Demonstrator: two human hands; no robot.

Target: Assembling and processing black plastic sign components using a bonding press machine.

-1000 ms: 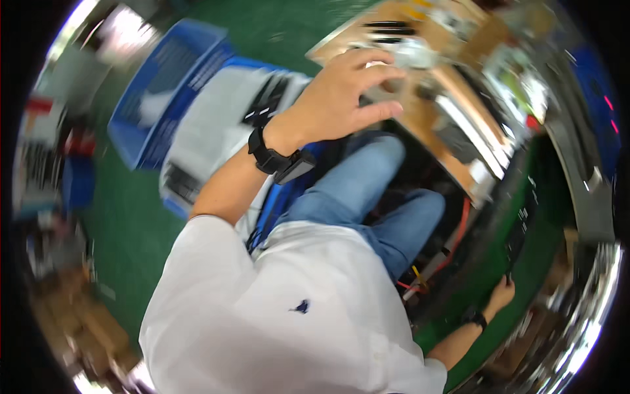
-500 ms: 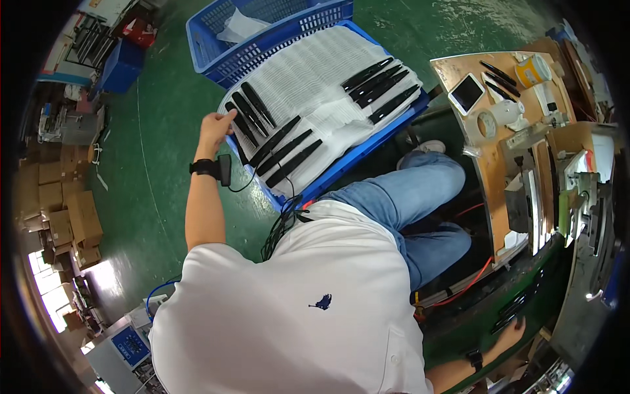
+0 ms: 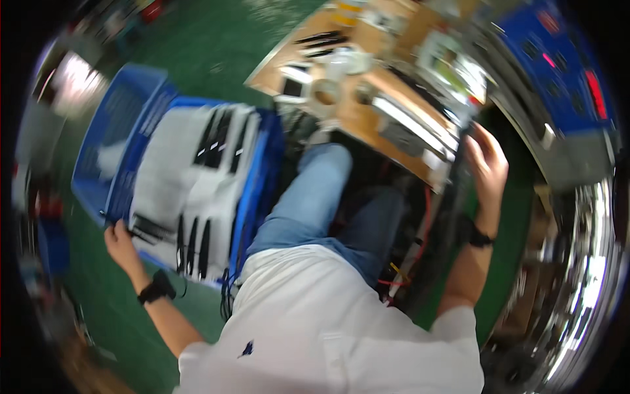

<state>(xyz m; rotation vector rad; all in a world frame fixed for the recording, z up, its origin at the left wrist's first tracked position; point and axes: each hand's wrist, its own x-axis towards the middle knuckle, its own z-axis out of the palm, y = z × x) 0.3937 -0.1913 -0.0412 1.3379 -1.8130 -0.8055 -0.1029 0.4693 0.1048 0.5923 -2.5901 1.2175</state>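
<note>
My left hand [image 3: 122, 244] is at the near left corner of the blue crate, smeared by motion. Its fingertips are close to a group of slim black parts [image 3: 151, 228], and I cannot make out whether it holds one. More long black pieces [image 3: 205, 248] lie on the white padded wrap [image 3: 169, 164], with another black group [image 3: 220, 138] farther across. My right hand [image 3: 487, 161] is raised beside the wooden bench's near right end. Its fingertips meet a dark blurred area, so any held thing is hidden.
Behind the padded load stands a second blue crate [image 3: 98, 148]. The wooden bench [image 3: 387, 154] carries a tape roll [image 3: 324, 93], a white phone-like device [image 3: 293, 85], black pieces [image 3: 320, 42] and a metal fixture. A blue machine panel [image 3: 558, 59] is at the far right.
The view has swung to the right and blurred. My right hand has risen from the lower right to the bench's end. My left hand stays near the crate's corner.
</note>
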